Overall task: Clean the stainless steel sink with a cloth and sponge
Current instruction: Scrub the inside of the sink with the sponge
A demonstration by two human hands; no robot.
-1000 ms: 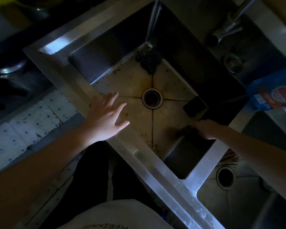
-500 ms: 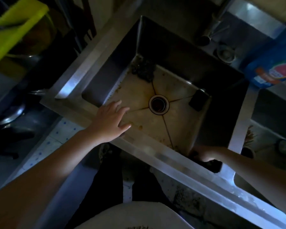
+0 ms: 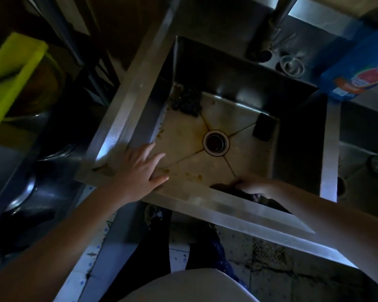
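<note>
The right hand (image 3: 256, 185), fingers curled on a dark cloth (image 3: 244, 194), presses the near edge of the sink (image 3: 327, 149) floor; brown stains (image 3: 192, 175) lie just to its left. The left hand (image 3: 140, 171) rests spread on the rim, nearer them.

Blue packet (image 3: 358, 68) with red-orange print, upper right. Tap (image 3: 268, 38) at top, small round metal cup (image 3: 291, 65) just beside spout. Lime-green board (image 3: 11, 79) far left (blurred, tilted). Dark metal vessels (image 3: 31, 188) below it. Blue-speckled floor tiles (image 3: 177, 258) at bottom.
</note>
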